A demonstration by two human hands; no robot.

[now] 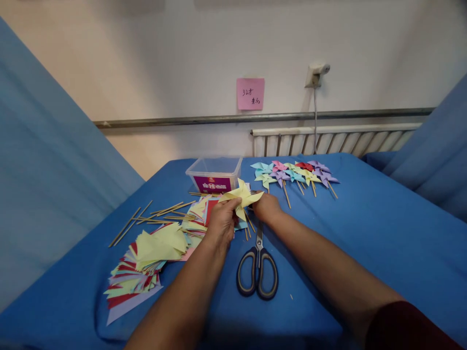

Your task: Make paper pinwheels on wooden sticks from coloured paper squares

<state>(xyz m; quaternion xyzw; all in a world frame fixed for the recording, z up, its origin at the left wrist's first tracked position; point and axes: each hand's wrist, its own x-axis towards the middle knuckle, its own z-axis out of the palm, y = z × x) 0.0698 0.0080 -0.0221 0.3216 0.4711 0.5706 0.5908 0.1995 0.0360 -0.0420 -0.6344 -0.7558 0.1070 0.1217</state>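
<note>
My left hand (222,218) pinches a pale yellow paper pinwheel (242,198), thumb on its front near the middle. Just right of the pinwheel is my right hand (266,206), closed, its fingertips turned away and hidden, so what they hold cannot be made out. Below both hands lie scissors (259,262) with dark handles, blades pointing away from me. Thin wooden sticks (250,226) show under the pinwheel. Left of my left hand, cut paper sheets (160,248) in yellow, red, green and lilac lie in a fanned pile.
A clear plastic box (215,167) with a purple label stands behind my hands. Several finished pinwheels (295,174) on sticks lie at the back right. Loose sticks (126,227) lie at the left. Blue cloth covers the table (365,233); a radiator (339,138) runs behind it.
</note>
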